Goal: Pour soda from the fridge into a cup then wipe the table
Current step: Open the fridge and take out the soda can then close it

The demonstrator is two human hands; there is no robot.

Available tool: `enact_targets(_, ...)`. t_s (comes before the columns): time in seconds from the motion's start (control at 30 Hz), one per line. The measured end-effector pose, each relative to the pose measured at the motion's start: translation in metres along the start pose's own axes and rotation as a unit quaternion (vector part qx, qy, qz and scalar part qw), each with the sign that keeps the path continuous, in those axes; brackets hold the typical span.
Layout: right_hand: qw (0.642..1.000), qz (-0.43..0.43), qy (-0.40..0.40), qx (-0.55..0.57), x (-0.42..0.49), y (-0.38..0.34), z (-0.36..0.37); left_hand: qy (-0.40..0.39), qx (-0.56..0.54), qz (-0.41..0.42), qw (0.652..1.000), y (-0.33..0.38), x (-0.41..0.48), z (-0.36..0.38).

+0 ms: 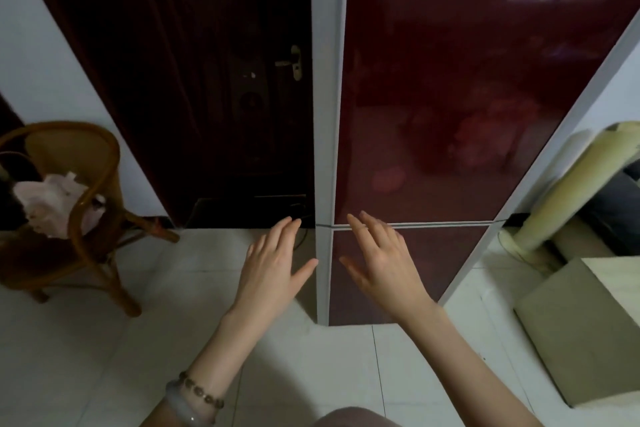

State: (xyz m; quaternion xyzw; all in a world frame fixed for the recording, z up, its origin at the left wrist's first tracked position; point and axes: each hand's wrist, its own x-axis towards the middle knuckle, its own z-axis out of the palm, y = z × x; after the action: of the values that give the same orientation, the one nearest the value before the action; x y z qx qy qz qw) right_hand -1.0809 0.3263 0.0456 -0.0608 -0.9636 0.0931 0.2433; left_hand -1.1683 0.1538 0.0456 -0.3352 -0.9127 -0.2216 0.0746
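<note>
Soda is out of sight, presumably behind the closed doors of the dark red fridge point(450, 97). The left hand point(273, 263) and right hand point(384, 260) hover in front of it, both empty with fingers spread wide, the right one at the seam between the upper and lower doors. Best bet, I'd say: curl fingertips round the upper door's free edge and pull steadily, keeping clear of its swing. Around them are pale floor tiles point(138, 322), a rattan chair point(93, 184) left by a dark room door point(207, 80), and a rolled mat point(571, 191) and cardboard box point(581, 322) right.
</note>
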Motion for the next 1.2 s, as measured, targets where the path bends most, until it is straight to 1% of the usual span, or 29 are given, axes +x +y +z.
enact_targets(0.13, 1.0, 0.0, 0.008, -0.004, 0.024, 0.022, 0.002, -0.008, -0.031, -0.01, 0.999, -0.001, 0.035, 0.009)
enact_targets(0.37, 0.998, -0.035, 0.042, -0.029, 0.083, 0.06, -0.004, 0.031, -0.05, 0.003, 0.998, -0.001, 0.106, 0.0)
enact_targets(0.43, 0.996, -0.051, 0.059, -0.051, 0.106, 0.07, -0.011, 0.023, -0.132, -0.016, 0.991, 0.003, 0.132, -0.005)
enact_targets(0.5, 0.99, -0.073, 0.082, -0.083, 0.132, 0.077, -0.021, -0.001, -0.247, -0.049, 0.968, 0.006, 0.161, -0.008)
enact_targets(0.53, 0.987, -0.085, 0.089, -0.105, 0.144, 0.081, -0.024, -0.006, -0.283, -0.06, 0.957, 0.005, 0.176, -0.008)
enact_targets(0.63, 0.974, -0.118, 0.092, -0.168, 0.177, 0.089, -0.029, 0.014, -0.325, -0.075, 0.943, -0.001, 0.214, -0.006)
enact_targets(0.7, 0.967, -0.139, 0.087, -0.196, 0.196, 0.096, -0.025, 0.022, -0.338, -0.079, 0.938, -0.003, 0.234, -0.004)
enact_targets(0.8, 0.959, -0.156, 0.074, -0.223, 0.215, 0.106, -0.015, 0.016, -0.344, -0.066, 0.937, 0.0, 0.255, -0.002)
enact_targets(0.87, 0.956, -0.155, 0.068, -0.241, 0.222, 0.112, -0.008, 0.018, -0.349, -0.063, 0.935, 0.003, 0.263, -0.002)
enact_targets(1.03, 0.948, -0.147, 0.057, -0.278, 0.226, 0.118, 0.002, 0.056, -0.324, -0.075, 0.941, 0.002, 0.273, 0.003)
enact_targets(1.2, 0.948, -0.119, 0.019, -0.295, 0.223, 0.111, -0.005, 0.04, -0.319, -0.093, 0.942, 0.009, 0.269, -0.005)
